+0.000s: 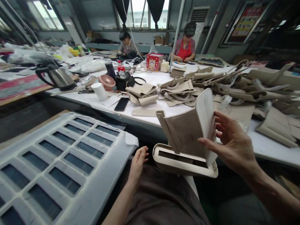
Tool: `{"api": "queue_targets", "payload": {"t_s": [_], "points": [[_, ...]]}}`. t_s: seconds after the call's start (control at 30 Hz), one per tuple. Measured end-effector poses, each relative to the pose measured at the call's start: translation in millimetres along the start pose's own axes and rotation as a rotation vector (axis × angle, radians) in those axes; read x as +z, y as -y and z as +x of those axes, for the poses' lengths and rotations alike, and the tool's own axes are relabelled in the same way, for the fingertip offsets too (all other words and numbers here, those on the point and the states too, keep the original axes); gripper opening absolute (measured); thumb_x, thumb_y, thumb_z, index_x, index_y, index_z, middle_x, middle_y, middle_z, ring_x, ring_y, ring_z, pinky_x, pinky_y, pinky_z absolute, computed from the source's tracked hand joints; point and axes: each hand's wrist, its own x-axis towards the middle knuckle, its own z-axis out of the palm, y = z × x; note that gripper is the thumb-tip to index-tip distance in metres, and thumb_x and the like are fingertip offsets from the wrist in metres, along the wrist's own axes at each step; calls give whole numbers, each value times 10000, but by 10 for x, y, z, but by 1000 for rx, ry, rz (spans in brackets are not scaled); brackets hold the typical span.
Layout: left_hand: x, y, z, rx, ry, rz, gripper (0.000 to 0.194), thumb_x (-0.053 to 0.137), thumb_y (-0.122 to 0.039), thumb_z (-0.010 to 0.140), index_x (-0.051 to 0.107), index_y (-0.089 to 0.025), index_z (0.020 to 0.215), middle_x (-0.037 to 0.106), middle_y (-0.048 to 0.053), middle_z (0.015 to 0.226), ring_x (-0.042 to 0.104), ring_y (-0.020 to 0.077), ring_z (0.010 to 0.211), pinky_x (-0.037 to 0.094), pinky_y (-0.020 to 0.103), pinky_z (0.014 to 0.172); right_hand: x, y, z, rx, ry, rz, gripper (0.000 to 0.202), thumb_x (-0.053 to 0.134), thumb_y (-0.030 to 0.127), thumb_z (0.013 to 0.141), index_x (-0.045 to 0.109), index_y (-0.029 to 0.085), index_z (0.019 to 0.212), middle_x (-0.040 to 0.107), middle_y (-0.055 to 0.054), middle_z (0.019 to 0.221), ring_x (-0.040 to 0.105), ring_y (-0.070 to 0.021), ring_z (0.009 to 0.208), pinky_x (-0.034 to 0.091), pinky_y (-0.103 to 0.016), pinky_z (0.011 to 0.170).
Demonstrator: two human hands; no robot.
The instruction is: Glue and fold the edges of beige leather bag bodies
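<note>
My right hand (234, 142) grips an upright beige leather bag piece (182, 129) by its rounded pale flap, thumb on the near side and fingers behind. The bag piece has a folded strip along its left edge. Directly below it is a long cream block (185, 165) with rounded ends and a dark slot in its top; whether the two are joined I cannot tell. My left hand (139, 159) hovers left of the block, fingers loosely bent and slightly apart, with nothing visible in them. It is near the corner of a white slotted panel (93, 168).
Beige bag pieces (264, 90) are heaped across the white worktable (150, 76). A phone (121, 104), a white cup (98, 91), a pink fan (107, 82) and a steel kettle (59, 76) stand nearer the left. Two people sit working on the far side.
</note>
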Motion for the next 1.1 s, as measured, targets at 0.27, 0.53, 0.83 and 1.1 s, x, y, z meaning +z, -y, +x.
{"api": "queue_targets", "payload": {"t_s": [0.27, 0.53, 0.83, 1.1], "points": [[292, 431, 165, -333, 258, -171, 638, 410, -746, 851, 526, -344, 1333, 532, 63, 1405, 441, 283, 1327, 346, 465, 1063, 100, -133, -232, 58, -23, -51, 845, 799, 541, 712, 417, 268, 1414, 540, -105, 1313, 541, -314, 1150, 488, -484, 959], [389, 568, 241, -338, 281, -352, 635, 466, -689, 870, 525, -281, 1353, 611, 56, 1312, 540, 275, 1224, 443, 373, 1000, 145, -156, -265, -184, 114, -289, 787, 708, 503, 823, 339, 207, 1453, 514, -129, 1363, 524, -302, 1221, 454, -436, 1056], [434, 507, 185, -440, 301, -476, 685, 466, -716, 855, 577, -221, 1316, 660, 72, 1240, 554, 288, 1214, 438, 364, 1011, 150, -219, -299, -141, 249, -477, 767, 623, 518, 868, 268, 237, 1488, 469, -113, 1396, 516, -315, 1233, 507, -457, 1001], [417, 483, 163, -419, 339, -517, 682, 476, -707, 856, 619, -182, 1267, 659, 88, 1242, 538, 288, 1240, 380, 365, 1080, 171, -362, -383, -303, 385, -699, 699, 577, 496, 894, 337, 176, 1467, 427, -176, 1356, 525, -343, 1164, 547, -465, 922]]}}
